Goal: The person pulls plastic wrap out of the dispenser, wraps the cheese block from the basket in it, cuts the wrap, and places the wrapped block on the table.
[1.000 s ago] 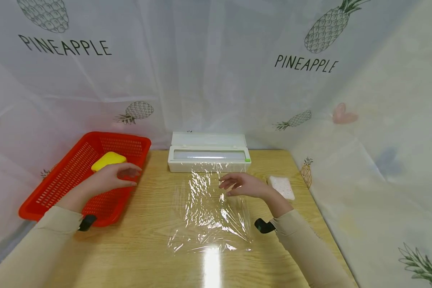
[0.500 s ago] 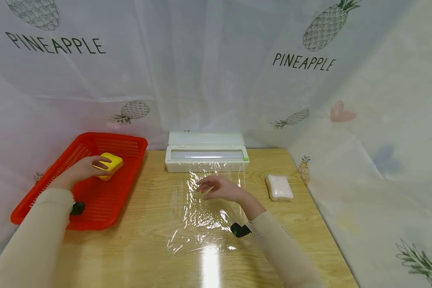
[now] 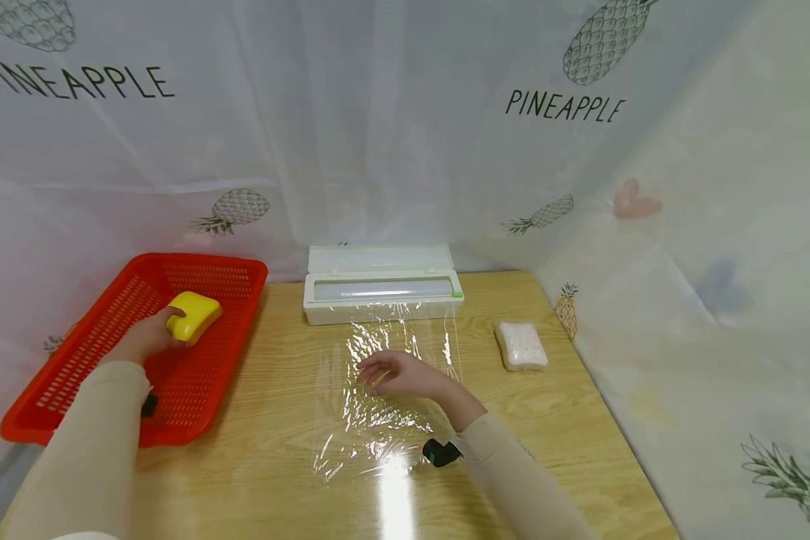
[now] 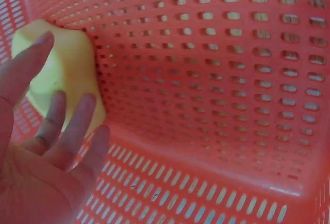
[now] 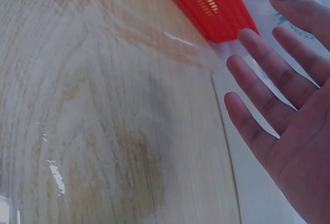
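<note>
A yellow sponge (image 3: 194, 316) lies in the red basket (image 3: 246, 330). At its left side is my left hand (image 3: 150, 334), with fingertips at its near edge. The left wrist view shows the thumb and fingers (image 4: 77, 123) spread in front of the sponge (image 4: 75, 62); whether they touch it I cannot tell. Clear plastic wrap (image 3: 378, 420) stretches over the table from a white dispenser box (image 3: 381, 311). Above the wrap hovers my right hand (image 3: 405, 375), holding nothing. Its fingers (image 5: 258, 90) are extended and apart in the right wrist view.
On the right of the wooden table (image 3: 499, 420) sits a whitish, pink-speckled sponge-like block (image 3: 521, 346), seemingly wrapped. The dispenser's lid (image 3: 378, 259) is raised. A pineapple-print sheet (image 3: 378, 150) rises behind and to the right.
My left hand has gone down into the basket, over the yellow sponge, then back to its left side. The sponge has turned a little. My right hand has moved left over the wrap.
</note>
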Tool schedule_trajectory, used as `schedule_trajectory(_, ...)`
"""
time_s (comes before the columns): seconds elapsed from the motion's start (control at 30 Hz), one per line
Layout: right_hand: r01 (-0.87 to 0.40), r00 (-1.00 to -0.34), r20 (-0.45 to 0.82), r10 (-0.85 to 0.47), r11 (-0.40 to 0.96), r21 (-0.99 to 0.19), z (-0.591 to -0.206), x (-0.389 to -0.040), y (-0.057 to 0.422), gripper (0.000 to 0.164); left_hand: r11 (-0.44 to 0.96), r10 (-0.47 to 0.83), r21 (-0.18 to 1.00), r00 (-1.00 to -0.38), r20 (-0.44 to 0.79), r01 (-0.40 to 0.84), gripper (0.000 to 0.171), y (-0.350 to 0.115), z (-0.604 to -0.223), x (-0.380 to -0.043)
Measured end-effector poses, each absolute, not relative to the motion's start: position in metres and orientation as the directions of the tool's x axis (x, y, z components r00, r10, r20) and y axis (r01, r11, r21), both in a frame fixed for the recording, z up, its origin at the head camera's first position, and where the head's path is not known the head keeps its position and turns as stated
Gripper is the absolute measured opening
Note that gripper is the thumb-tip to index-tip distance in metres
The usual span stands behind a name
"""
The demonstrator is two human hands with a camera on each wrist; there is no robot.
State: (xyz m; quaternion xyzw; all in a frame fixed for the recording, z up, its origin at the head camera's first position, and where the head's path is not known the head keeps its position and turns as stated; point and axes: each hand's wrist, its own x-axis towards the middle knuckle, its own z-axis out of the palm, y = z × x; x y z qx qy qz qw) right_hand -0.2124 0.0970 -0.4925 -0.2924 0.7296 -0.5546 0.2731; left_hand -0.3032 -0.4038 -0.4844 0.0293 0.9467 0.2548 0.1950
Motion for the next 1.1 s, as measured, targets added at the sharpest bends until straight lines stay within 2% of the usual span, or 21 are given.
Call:
schedule_trajectory(0.23,-0.123,-0.711,-0.093,-0.697,0.255,-0.959,-0.494,-0.209,0.09,0.044,0.876,0.087,0.478,-0.952,-0.295,-0.068,0.074,-0.401,-0.493,-0.297)
schedule_trajectory(0.47,-0.114,-0.732,-0.1,-0.674,0.266,-0.957,-0.491,-0.201,0.09,0.042,0.881,0.052,0.468,-0.966,-0.252,-0.075,0.063,-0.396,-0.49,-0.29)
schedule_trajectory(0.63,-0.101,-0.726,-0.085,-0.682,0.229,-0.968,-0.494,-0.197,0.091,0.044,0.866,0.014,0.491,-0.976,-0.216,-0.096,0.053,-0.396,-0.482,-0.283)
schedule_trajectory(0.8,-0.089,-0.732,-0.055,-0.679,0.175,-0.981,-0.493,-0.195,0.094,0.044,0.838,0.002,0.536,-0.982,-0.189,-0.101,0.054,-0.398,-0.475,-0.281)
schedule_trajectory(0.97,-0.081,-0.775,-0.023,-0.631,0.136,-0.987,-0.489,-0.192,0.098,0.044,0.821,0.051,0.565,-0.977,-0.205,-0.076,0.06,-0.396,-0.453,-0.286)
schedule_trajectory(1.1,-0.072,-0.835,-0.01,-0.551,0.127,-0.989,-0.484,-0.188,0.103,0.044,0.814,0.075,0.58,-0.985,-0.156,-0.03,0.061,-0.383,-0.424,-0.287)
